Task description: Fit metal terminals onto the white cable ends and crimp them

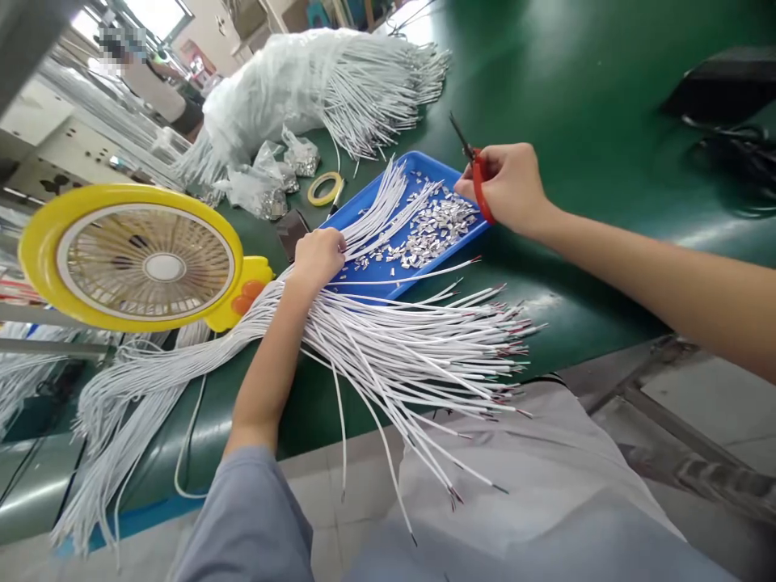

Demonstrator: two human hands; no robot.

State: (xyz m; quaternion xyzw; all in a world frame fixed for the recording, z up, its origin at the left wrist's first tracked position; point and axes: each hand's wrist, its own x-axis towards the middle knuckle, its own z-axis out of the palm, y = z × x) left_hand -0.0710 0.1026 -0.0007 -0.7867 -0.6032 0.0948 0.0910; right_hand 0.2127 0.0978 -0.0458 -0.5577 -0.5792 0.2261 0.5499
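Note:
My left hand point(318, 255) is closed round a bundle of thin white cables point(388, 202) whose ends fan out over a blue tray point(369, 275). My right hand point(509, 186) grips red-handled scissors point(476, 170), blades pointing up and left above the tray's far edge. Small silvery cut pieces point(433, 230) lie scattered in the tray. A large sheaf of white cables with stripped coloured ends point(424, 347) lies across the green table point(582, 121), reaching over its near edge towards my lap.
A yellow desk fan point(142, 259) stands at the left. Behind the tray lie a tape roll point(324, 188), small plastic bags point(279, 174) and a big wrapped cable bundle point(315, 89). Black equipment point(727, 89) sits far right. Another person point(161, 89) works at the back left.

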